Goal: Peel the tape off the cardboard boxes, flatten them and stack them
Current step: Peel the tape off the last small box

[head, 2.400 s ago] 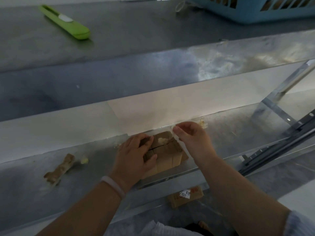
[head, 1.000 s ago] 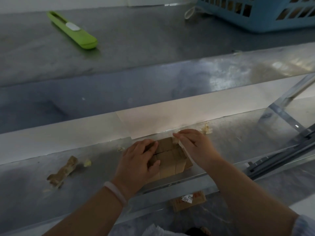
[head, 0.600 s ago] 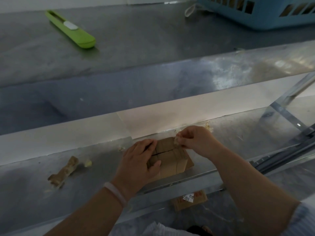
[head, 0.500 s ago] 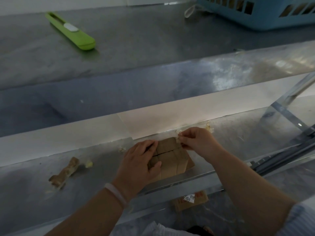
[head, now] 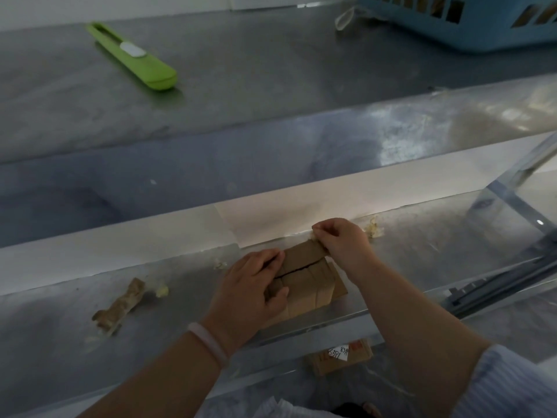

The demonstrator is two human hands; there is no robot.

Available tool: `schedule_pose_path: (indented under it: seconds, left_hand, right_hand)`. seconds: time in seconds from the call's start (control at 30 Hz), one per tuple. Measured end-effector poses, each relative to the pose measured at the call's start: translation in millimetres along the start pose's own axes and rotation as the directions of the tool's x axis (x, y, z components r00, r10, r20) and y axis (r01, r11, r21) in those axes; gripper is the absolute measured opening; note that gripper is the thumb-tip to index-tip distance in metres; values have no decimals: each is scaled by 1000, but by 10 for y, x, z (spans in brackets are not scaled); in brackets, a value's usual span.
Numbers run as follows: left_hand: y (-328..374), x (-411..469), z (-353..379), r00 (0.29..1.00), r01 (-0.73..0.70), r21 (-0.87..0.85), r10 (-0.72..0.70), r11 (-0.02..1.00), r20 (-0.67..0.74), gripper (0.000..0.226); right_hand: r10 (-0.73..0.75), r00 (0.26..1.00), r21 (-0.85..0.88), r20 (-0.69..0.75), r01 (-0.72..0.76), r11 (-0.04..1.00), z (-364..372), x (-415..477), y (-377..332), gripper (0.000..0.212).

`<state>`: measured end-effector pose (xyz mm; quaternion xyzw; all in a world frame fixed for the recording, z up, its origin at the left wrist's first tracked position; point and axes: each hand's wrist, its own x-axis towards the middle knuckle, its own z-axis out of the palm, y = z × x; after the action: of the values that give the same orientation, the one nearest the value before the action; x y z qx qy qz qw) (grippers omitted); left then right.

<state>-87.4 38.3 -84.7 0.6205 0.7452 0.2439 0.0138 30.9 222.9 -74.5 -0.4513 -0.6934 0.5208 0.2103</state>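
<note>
A small brown cardboard box point(head: 307, 279) sits on the lower metal shelf point(head: 422, 245) near its front edge. My left hand point(head: 250, 288) holds the box on its left side, with the fingers over the top and the thumb on the near face. My right hand point(head: 340, 239) pinches a small bit of tape at the box's far right top corner. The top flaps show a seam between them.
A crumpled strip of peeled tape point(head: 120, 306) lies on the shelf to the left, and small tape scraps point(head: 373, 229) lie behind my right hand. A green utility knife point(head: 132, 55) and a blue basket point(head: 470, 19) are on the upper surface. Another cardboard box point(head: 340, 356) lies below the shelf.
My right hand came down onto the box's far right corner, closed into a pinch on the tape there and has lifted slightly. My left hand has stayed on the box.
</note>
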Motion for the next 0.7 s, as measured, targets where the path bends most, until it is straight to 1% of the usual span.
schedule_pose_path:
  seconds: [0.07,0.1,0.17,0.23,0.27,0.3,0.33,0.4,0.47,0.5,0.53,0.57,0.6,0.7]
  left_hand:
    - [-1,-7,6,1000,5,-4,-5,1000,6,61]
    - [-3,-7,10,1000,11,-9,-11,1000,8,61]
    - [-7,-6,15,1000,17,-18,-17,1000,3,60]
    - [-8,-7,18,1000,17,-15,-17,1000,1,60]
    - [-6,-8,16,1000,19,-8,-19,1000,3,60]
    - [-6,-6,14,1000,20,1,-20,1000,8,60]
    - [-4,-2,10,1000,20,11,-20,1000,13,60]
    - [-2,1,13,1000,12,21,-13,1000,20,61]
    - [-13,1,21,1000,4,10,-5,1000,17,60]
    - [-23,0,24,1000,-2,-2,2,1000,18,60]
    - [-37,-4,23,1000,-15,-15,15,1000,18,59]
    - [-54,-8,21,999,-32,-32,33,999,17,59]
    - [-74,-12,18,998,-53,-49,54,997,18,58]
    - [-113,-4,0,994,-102,-67,104,993,33,58]
  right_hand:
    - [120,990,149,74,-130,980,10,35,10,8]
    - [138,987,171,81,-150,974,15,50,15,10]
    - [117,992,114,43,-121,986,25,80,35,12]
    - [45,999,2,-1,-45,999,22,55,43,11]
    - [15,1000,-2,-4,-15,1000,14,31,59,11]
    - [3,1000,30,7,-3,1000,0,5,92,11]
    - [12,999,84,32,-15,996,-26,-21,137,9]
    - [81,990,259,117,-109,960,-109,-78,212,9]
    - [154,959,473,236,-252,844,-210,-98,266,17]
    - [161,944,532,289,-298,792,-253,-99,275,19]
    - [152,933,556,326,-319,767,-285,-96,270,19]
    - [142,927,557,347,-325,764,-301,-90,257,17]
    - [130,924,548,359,-322,772,-309,-89,236,17]
    - [101,901,491,423,-321,810,-297,-75,183,26]
